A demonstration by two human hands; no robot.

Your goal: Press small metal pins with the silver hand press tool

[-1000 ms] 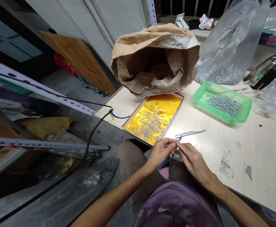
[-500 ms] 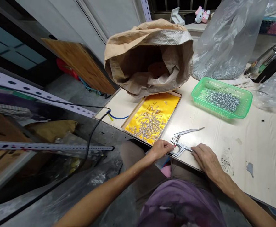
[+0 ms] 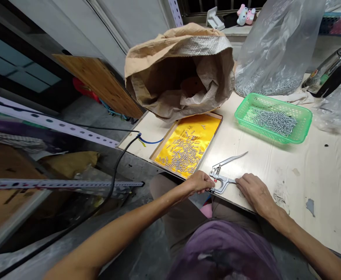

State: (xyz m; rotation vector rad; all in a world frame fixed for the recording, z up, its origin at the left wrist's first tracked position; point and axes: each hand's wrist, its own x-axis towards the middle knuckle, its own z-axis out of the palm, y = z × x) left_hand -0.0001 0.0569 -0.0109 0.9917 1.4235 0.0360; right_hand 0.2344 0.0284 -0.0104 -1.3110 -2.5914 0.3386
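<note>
Toy (image 3: 242,17) near white stand (image 3: 215,20) on ledge (image 3: 233,32). Kettle (image 3: 330,73) beside crumpled plastic (image 3: 338,107). Wooden board (image 3: 100,83) tilted. Black cable (image 3: 114,171) crossing perforated rail (image 3: 71,183).

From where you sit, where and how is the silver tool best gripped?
Probably on both handles, the right hand coming from the right: the far handle and near handle of the silver tool spread apart toward that side, while the left hand is at its other end.

At centre right, the perforated green plastic basket (image 3: 300,133) is showing a glossy surface beside smooth, pale-grained tabletop (image 3: 275,163).
</note>
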